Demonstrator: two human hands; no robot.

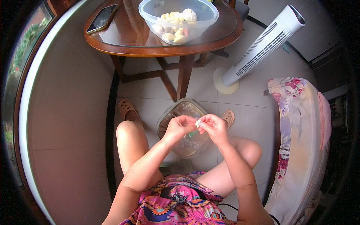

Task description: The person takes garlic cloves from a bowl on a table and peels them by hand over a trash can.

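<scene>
Phone: a dark phone (102, 18) lies flat at the far left of the glass-topped worktop (221, 35).
Bowl: a clear plastic bowl (178, 18) stands on the worktop, right of the phone and well apart from it, with pale garlic cloves (176, 28) heaped inside.
Left sandal: a tan sandal (127, 110) sits on the tiled floor (247, 108), just far of the left knee.
Left hand: the left hand (179, 126) is raised over the lap, fingers (187, 120) curled inward, their tips meeting the garlic clove from its left side.
Garlic clove: a small white garlic clove (197, 123) sits between the two hands, pinched by fingertips on both sides and held above the bin.
Right hand: the right hand (214, 126) touches the clove from the right, its fingers bent and closed on it together with the left.
Bin: a bin lined with a clear bag (187, 144) stands on the floor between the feet, straight below the hands, which cover part of its opening.
Right sandal: a second tan sandal (228, 118) shows just right of the right hand.
Fan: a white tower fan (262, 47) leans on the floor at the far right.
Seat: a floral cushioned seat (300, 150) fills the right edge.
</scene>
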